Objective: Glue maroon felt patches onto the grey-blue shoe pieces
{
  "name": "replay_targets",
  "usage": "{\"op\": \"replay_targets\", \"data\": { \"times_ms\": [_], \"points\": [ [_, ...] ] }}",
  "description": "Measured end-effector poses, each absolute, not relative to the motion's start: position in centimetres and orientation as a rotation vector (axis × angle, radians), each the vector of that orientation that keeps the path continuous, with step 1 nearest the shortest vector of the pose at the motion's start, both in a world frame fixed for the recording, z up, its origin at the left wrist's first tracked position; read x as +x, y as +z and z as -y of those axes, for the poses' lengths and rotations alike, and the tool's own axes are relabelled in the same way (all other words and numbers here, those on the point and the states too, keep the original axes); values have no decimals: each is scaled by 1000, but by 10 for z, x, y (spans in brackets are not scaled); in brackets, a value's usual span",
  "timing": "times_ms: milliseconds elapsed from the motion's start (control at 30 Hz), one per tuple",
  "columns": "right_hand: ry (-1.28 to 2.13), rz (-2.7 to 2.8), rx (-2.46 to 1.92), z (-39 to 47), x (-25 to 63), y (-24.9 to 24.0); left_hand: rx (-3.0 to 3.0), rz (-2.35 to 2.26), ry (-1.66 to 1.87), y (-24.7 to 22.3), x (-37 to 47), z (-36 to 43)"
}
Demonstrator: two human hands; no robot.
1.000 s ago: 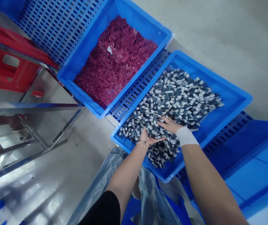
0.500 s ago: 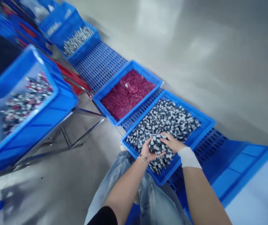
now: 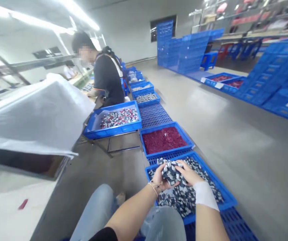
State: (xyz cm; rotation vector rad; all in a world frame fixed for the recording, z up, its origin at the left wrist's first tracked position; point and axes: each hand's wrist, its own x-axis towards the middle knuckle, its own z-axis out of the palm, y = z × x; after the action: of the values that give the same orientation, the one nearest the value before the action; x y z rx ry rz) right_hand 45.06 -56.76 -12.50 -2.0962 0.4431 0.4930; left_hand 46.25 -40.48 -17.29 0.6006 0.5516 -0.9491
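Cupped between my two hands is a heap of small black-and-white pieces (image 3: 171,171), too small to name more exactly. My left hand (image 3: 159,177) supports the heap from the left and below, fingers curled round it. From the right, my right hand (image 3: 187,172), with a white band at its wrist, closes over the same heap. Both hands are above a blue tray (image 3: 230,203) filled with more such pieces (image 3: 181,200). Just beyond it lies another blue tray (image 3: 144,152) of dark red pieces (image 3: 164,140).
A blue crate (image 3: 113,129) of mixed pieces stands on a metal frame at left, near a seated person (image 3: 108,77). A white sheet (image 3: 33,113) drapes over a table (image 3: 13,214). Slatted blue pallets (image 3: 154,115) run along the floor; stacked blue crates (image 3: 279,73) stand right.
The view has swung upward and left, bringing the person, draped table and far crates into sight. My hands have lifted the cupped heap slightly above the tray.
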Motion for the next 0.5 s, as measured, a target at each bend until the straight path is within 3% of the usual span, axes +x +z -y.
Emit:
{"op": "replay_targets", "data": {
  "times_ms": [267,500],
  "points": [
    [409,-233,-2276,531,460,-59,522,-389,-773,-116,451,369],
    [415,130,-2376,438,491,-8,428,-334,-480,-64,442,284]
  ]
}}
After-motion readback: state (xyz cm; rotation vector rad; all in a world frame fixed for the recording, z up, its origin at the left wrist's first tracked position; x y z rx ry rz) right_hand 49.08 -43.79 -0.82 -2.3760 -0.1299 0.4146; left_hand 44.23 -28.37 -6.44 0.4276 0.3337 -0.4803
